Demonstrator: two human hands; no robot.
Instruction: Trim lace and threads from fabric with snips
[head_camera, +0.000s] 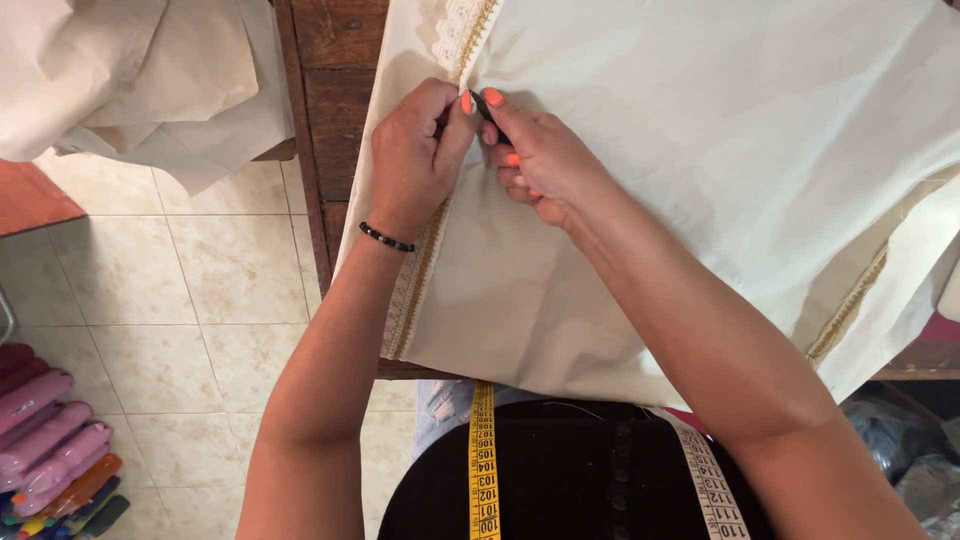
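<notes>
A yellow tape measure (484, 460) hangs at six o'clock, while toward twelve the left hand (418, 160) and right hand (535, 155) pinch, fingers together, the cream fabric's (700, 150) gold-trimmed edge (425, 265) on the wooden tabletop (335, 60).

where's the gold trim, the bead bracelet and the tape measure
gold trim (428, 262), head view, on the braided strip along the cream cloth's edge below the left hand
bead bracelet (386, 238), head view, on the dark beads across the left wrist
tape measure (483, 460), head view, on the yellow strip hanging down the person's front
</notes>
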